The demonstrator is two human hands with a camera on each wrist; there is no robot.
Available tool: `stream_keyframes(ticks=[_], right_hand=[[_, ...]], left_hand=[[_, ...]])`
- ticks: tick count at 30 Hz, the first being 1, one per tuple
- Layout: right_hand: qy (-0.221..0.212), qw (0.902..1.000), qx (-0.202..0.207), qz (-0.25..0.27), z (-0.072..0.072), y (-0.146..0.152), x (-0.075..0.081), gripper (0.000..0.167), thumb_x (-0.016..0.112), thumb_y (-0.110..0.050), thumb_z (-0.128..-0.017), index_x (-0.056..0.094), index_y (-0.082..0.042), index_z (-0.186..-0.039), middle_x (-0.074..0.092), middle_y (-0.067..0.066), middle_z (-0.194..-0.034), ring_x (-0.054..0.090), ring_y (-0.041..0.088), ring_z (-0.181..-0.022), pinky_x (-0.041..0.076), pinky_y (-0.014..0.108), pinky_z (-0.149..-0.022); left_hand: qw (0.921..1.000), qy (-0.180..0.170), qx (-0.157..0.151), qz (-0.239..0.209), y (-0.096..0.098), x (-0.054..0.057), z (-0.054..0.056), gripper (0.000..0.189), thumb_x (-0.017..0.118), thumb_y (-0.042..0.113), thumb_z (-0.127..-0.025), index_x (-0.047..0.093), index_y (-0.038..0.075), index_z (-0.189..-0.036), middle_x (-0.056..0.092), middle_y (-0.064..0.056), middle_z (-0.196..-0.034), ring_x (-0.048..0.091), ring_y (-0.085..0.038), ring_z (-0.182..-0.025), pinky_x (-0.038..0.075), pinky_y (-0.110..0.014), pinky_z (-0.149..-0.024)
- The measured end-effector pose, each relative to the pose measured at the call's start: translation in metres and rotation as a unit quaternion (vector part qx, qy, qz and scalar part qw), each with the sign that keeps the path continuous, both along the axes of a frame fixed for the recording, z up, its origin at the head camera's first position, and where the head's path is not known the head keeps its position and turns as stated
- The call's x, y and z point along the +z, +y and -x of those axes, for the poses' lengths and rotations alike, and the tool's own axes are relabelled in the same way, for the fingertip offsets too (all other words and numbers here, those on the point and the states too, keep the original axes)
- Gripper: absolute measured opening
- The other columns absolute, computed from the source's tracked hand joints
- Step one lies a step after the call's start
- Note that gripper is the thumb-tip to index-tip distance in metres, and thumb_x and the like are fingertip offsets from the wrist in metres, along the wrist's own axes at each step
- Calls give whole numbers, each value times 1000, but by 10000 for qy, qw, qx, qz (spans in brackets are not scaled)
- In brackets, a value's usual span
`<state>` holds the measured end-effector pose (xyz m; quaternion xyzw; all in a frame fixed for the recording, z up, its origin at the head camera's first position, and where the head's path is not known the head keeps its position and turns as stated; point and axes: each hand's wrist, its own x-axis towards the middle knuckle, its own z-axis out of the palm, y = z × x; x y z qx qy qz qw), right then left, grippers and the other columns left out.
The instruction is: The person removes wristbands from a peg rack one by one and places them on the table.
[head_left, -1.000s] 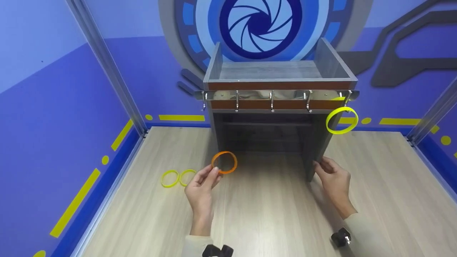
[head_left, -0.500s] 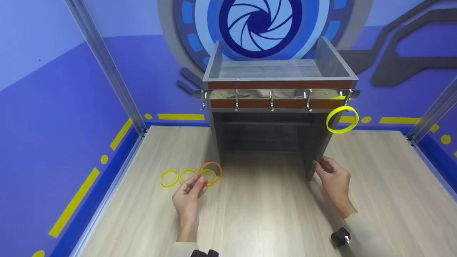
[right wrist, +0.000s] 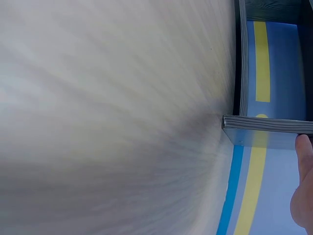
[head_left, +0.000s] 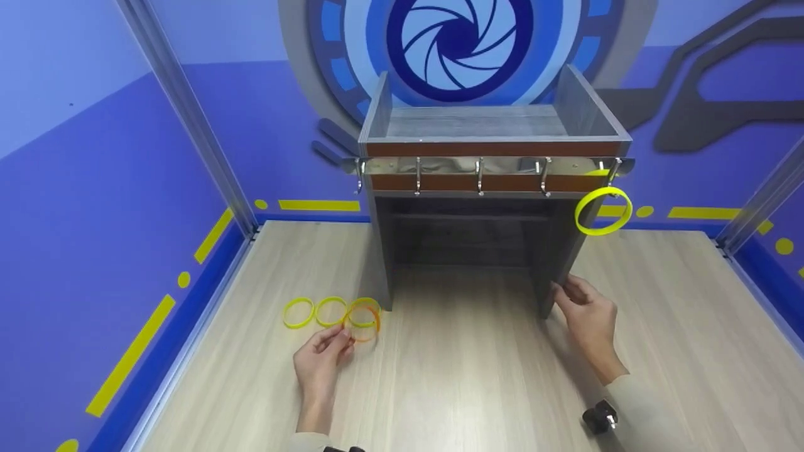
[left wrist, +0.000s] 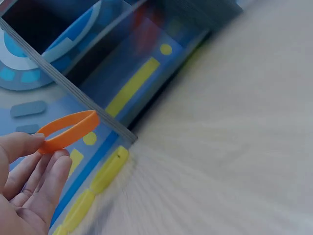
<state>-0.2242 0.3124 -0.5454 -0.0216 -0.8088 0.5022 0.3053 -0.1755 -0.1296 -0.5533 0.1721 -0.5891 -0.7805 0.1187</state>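
My left hand [head_left: 320,364] pinches an orange silicone wristband [left wrist: 73,131] between thumb and fingers. In the head view the orange band overlaps the rightmost of three yellow wristbands [head_left: 298,313] lying in a row on the table; the left wrist view shows it held up, apart from them. My right hand [head_left: 587,317] grips the lower front edge of the right side panel [right wrist: 266,124] of a grey wooden rack [head_left: 471,122]. Another yellow wristband [head_left: 603,211] hangs from the rightmost hook of the rack's metal hook rail [head_left: 449,166].
The rack stands at the back of the wood-grain table [head_left: 465,376], with an open compartment below and a tray-like top. Several hooks to the left on the rail carry nothing. Blue printed walls [head_left: 75,207] with metal corner posts enclose the table.
My left hand has moved left and toward me with the orange wristband, away from the rack's opening, uncovering the third yellow band on the table. The right hand keeps its place on the panel.
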Motion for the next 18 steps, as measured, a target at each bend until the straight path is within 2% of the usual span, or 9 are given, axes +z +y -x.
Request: stream_keyframes(ticks=[6,11,18], right_hand=[[84,9999,36,-51,0,1,-1,23,77,3,-93,75,9,-116,78,22,-106,66,-15,-88,54,5,-79],[32,10000,83,-11,-1,1,0,22,77,-1,-95,77,5,-116,79,19,-107,72,-2,-91,55,6,-79],[19,10000,78,16,-2,0,1,21,77,-1,-95,77,5,-115,79,19,-106,70,-5,-90,55,6,-79]], left_hand=[[9998,-156,-123,99,-6,-8,-1,30,77,-2,-95,69,-14,-121,76,-20,-102,75,-18,-82,66,-29,-75],[9983,-311,-213,453,-8,-12,-2,26,77,-2,-94,71,-13,-117,76,-23,-99,76,-19,-79,66,-29,-72],[9943,-516,-292,881,-10,-17,-3,20,77,-2,-94,74,-11,-112,77,-22,-96,76,-19,-77,66,-29,-70]])
